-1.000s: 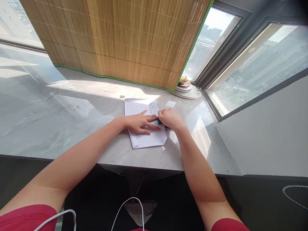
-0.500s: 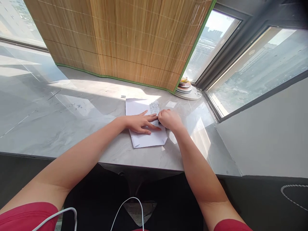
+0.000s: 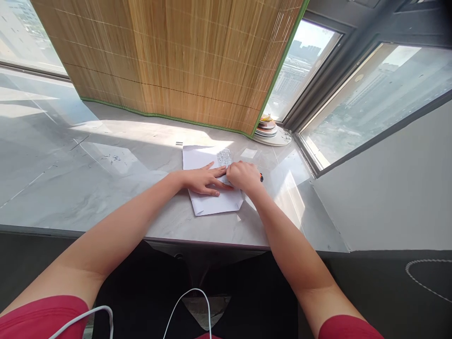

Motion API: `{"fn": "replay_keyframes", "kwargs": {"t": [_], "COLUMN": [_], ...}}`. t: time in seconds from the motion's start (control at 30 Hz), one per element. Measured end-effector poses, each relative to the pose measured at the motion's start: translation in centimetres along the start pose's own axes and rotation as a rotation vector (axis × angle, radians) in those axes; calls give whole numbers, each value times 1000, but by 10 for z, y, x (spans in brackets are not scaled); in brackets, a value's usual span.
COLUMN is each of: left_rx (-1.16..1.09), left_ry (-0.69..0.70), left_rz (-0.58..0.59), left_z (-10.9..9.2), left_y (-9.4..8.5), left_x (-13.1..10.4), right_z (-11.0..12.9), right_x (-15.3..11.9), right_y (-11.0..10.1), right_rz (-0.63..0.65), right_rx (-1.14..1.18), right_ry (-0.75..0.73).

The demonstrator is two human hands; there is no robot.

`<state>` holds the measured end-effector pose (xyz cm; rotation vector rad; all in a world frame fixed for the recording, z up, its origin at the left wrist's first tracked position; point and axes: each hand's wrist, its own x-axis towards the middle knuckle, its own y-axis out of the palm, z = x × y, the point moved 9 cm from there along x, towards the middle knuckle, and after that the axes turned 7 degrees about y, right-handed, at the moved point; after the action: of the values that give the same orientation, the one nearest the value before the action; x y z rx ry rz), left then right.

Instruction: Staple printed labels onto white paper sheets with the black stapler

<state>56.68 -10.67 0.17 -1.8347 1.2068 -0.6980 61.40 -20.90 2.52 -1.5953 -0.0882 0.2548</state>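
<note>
A white folded paper (image 3: 203,157) lies on the grey marble-look counter, with a patch of dense black marks (image 3: 223,157) on its upper right part. My left hand (image 3: 208,181) rests flat on the paper, fingers spread, pressing it down. My right hand (image 3: 243,175) is closed in a fist at the paper's right side, beside my left fingertips. It grips what looks like a small stapler (image 3: 261,177); only its black-and-orange end shows past the hand, and the rest is hidden. The paper's lower corners show creases.
Short staple strips (image 3: 179,143) lie above the paper. Loose dark bits (image 3: 115,158) are scattered at left. A bamboo blind (image 3: 169,61) hangs behind, and a stack of plates (image 3: 266,128) stands by the window corner. A white cable (image 3: 192,290) hangs near my lap.
My right hand has turned slightly over the paper's edge, and the orange-and-black end now shows behind it. My left hand stays flat in place. The whole view has shifted a little.
</note>
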Motion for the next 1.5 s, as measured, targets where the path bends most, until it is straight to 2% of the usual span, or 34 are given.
{"fn": "replay_keyframes", "kwargs": {"t": [0.1,0.23,0.37,0.47,0.6,0.67,0.73,0.83,0.9,0.97,1.03,1.1,1.2,1.3,1.5], "left_rx": [-1,9,-6,-1,41,59,72,62,41,22,1,-37,-134,-210,-182], "left_ry": [10,31,30,37,78,91,91,97,115,139,167,190,211,241,273], "left_rz": [-6,15,-15,-84,-117,-126,-136,-144,-142,-143,-141,-138,-168,-215,-239], "left_z": [0,0,7,12,12,11,10,8,3,-3,-10,-16,-19,-19,-20], "left_y": [-1,-1,-5,-11,-12,-12,-13,-13,-12,-10,-8,-5,-3,-5,-6], "left_x": [-1,-3,-6,-9,-8,-7,-7,-7,-5,-3,0,3,5,6,7], "right_z": [-15,-36,-41,-44,-52,-55,-65,-96,-106,-95,-70,-42,-4,20,38], "right_x": [5,9,5,2,6,8,16,27,27,25,21,16,11,9,9], "right_y": [-8,-15,-12,-9,-5,-6,-7,-9,-12,-18,-26,-31,-30,-24,-23], "right_rz": [-36,-38,83,149,133,85,5,-178,-304,-416,-508,-542,-491,-427,-409], "right_rx": [154,388,595,609,522,481,441,411,446,516,577,594,544,420,285], "right_ry": [-9,-114,-372,-513,-511,-479,-346,65,261,261,129,-23,-195,-298,-400]}}
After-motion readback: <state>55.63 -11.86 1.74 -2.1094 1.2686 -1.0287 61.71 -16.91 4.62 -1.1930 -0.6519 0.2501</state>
